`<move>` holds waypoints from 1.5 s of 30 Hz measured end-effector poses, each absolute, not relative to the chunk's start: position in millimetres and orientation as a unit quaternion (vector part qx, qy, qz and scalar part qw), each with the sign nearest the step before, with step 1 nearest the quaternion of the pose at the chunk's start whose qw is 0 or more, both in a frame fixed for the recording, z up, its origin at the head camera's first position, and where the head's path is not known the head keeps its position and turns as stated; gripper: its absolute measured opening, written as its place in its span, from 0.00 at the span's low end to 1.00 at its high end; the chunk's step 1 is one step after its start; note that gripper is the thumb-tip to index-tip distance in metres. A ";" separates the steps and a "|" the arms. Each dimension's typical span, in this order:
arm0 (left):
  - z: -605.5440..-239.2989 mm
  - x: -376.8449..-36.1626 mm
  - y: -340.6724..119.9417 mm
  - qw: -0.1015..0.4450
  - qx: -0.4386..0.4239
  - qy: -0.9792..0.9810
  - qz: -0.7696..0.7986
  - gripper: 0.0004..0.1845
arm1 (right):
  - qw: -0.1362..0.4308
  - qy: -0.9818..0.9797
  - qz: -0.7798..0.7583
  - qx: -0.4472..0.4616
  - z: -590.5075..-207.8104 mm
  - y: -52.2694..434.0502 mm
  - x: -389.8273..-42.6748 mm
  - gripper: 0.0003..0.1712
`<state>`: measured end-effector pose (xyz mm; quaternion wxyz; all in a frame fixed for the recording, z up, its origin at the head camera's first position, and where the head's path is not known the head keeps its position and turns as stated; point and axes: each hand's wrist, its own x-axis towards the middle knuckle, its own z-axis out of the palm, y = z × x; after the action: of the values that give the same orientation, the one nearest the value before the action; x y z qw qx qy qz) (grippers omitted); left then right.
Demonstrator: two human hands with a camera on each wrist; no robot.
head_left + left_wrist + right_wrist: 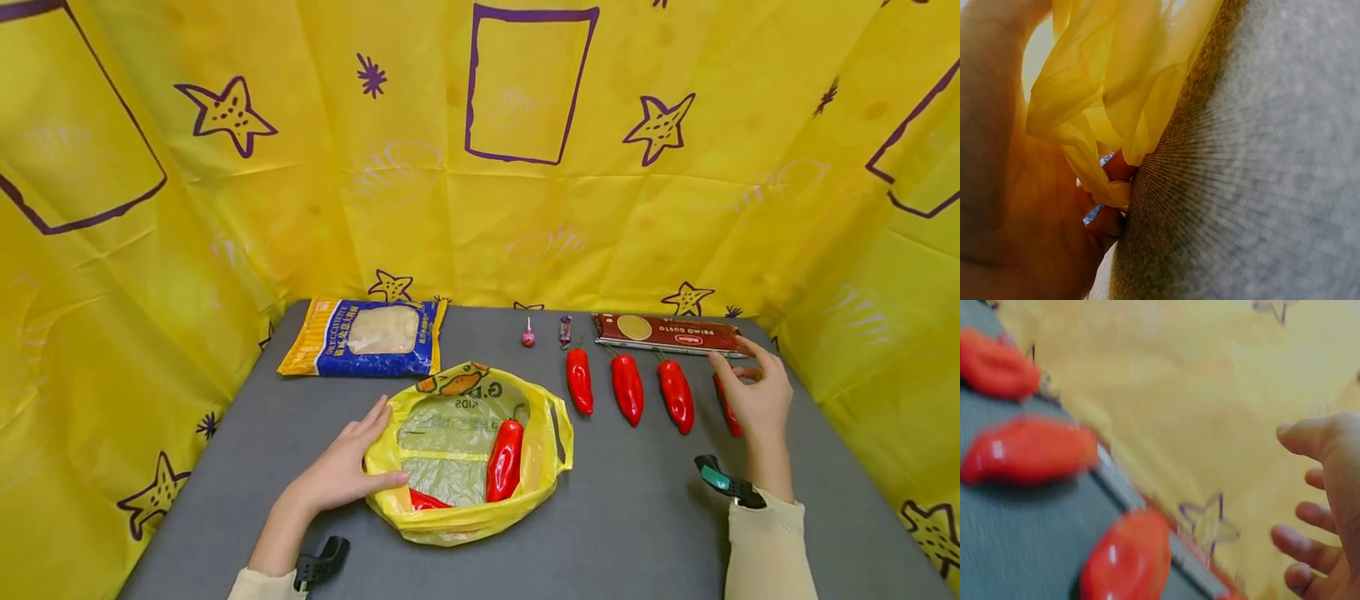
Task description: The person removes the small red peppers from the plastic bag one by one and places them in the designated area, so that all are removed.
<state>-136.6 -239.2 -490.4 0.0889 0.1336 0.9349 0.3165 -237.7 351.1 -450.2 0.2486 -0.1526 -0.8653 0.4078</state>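
A yellow plastic bag (468, 527) stands with its mouth spread wide. My left hand (347, 462) holds its left side, thumb over the rim and fingers along the outside; yellow plastic (1097, 81) fills the space beside the palm in the left wrist view. Inside are a red pepper (505, 461) and part of another red one (427, 500). To the right, several red peppers lie in a row, among them one pepper (627, 389). My right hand (759, 396) hovers over the rightmost pepper (726, 407), partly hiding it, with fingers apart and nothing between them.
A blue and yellow pasta packet (375, 340) lies at the back left. Along the back are a lollipop (528, 337), a small purple-wrapped sweet (565, 331) and a long brown-red biscuit packet (667, 332). Yellow patterned cloth (420, 225) surrounds the grey table (615, 525).
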 end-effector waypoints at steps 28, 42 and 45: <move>-491.2 -136.2 -239.4 0.091 0.128 0.935 0.318 0.61 | 0.156 -0.865 0.419 0.228 -431.1 202.0 -235.6 0.32; -492.5 -135.9 -240.1 0.089 0.129 0.936 0.315 0.61 | 0.104 -0.851 0.370 0.357 -402.8 138.4 -235.4 0.29; -491.6 -136.3 -239.8 0.089 0.131 0.934 0.319 0.61 | 0.091 -0.854 0.352 0.371 -399.9 128.4 -239.6 0.29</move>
<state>-136.3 -239.8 -491.6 0.0886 0.1306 0.9345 0.3191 -239.6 128.4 -399.9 0.0913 0.3713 -0.8545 0.3517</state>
